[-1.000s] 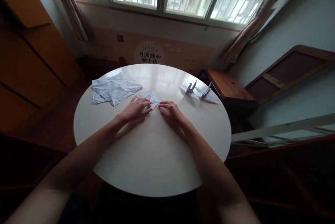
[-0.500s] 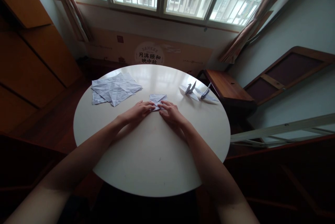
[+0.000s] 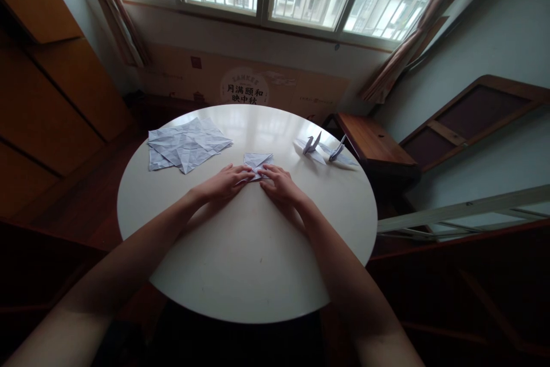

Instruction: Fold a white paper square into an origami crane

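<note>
A small square of folded paper (image 3: 258, 158) lies flat at the middle of the white oval table (image 3: 240, 264). My left hand (image 3: 229, 180) presses on its left side, thumb and fingers closed over the lower left edge. From the other side, my right hand (image 3: 277, 181) holds the lower right part, with its fingertips close to those of the left. Diagonal crease lines show on the paper's upper half; the fingers hide its lower corners.
Several creased paper sheets (image 3: 189, 143) are heaped at the table's left. Two folded paper cranes (image 3: 311, 148) stand towards the right edge. Beyond the table are a wooden stool-like piece (image 3: 373, 138), a wardrobe (image 3: 64, 109) and a barred window.
Both hands stay on the folded paper with hardly any finger movement. The whole view has shifted very slightly.
</note>
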{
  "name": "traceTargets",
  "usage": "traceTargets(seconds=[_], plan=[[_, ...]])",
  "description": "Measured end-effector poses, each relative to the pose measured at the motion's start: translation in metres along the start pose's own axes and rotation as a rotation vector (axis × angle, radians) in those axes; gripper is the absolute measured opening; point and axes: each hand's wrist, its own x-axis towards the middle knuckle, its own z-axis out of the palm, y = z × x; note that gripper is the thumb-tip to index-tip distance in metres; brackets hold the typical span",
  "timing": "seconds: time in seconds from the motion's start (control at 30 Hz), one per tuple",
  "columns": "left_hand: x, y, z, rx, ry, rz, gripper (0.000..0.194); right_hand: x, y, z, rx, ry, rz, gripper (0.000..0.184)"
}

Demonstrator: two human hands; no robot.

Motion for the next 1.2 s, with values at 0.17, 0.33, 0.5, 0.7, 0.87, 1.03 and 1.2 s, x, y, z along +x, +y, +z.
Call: traceTargets(seconds=[0.17,0.33,0.5,0.7,0.87,1.03,1.2], plan=[[0.0006,-0.0002,-0.0006,0.001,-0.024,-0.004,0.044,-0.0002,-0.0016,-0.0013,-0.004,-0.014,0.005,0.048],[0.001,-0.0011,-0.0002,0.001,-0.008,0.011,0.044,-0.0007,-0.0024,-0.0022,-0.002,-0.017,0.004,0.048],[0.0013,-0.0007,-0.0002,-0.003,-0.01,0.004,0.045,-0.0005,-0.0015,-0.0013,0.002,-0.005,0.001,0.047],[0.0014,-0.0019,0.0004,-0.013,-0.007,0.012,0.044,0.0004,0.0012,0.0007,0.004,0.006,-0.011,0.047],[0.001,-0.0012,-0.0001,-0.017,-0.008,0.014,0.044,0.0008,0.0013,0.0008,0.008,0.006,-0.005,0.047],[0.0014,-0.0001,-0.0008,-0.015,-0.023,0.004,0.044,0.0009,0.0011,0.001,0.002,-0.001,-0.003,0.048],[0.0013,0.0007,-0.001,-0.018,-0.016,0.008,0.044,0.001,0.0012,0.001,0.005,0.01,-0.007,0.047]])
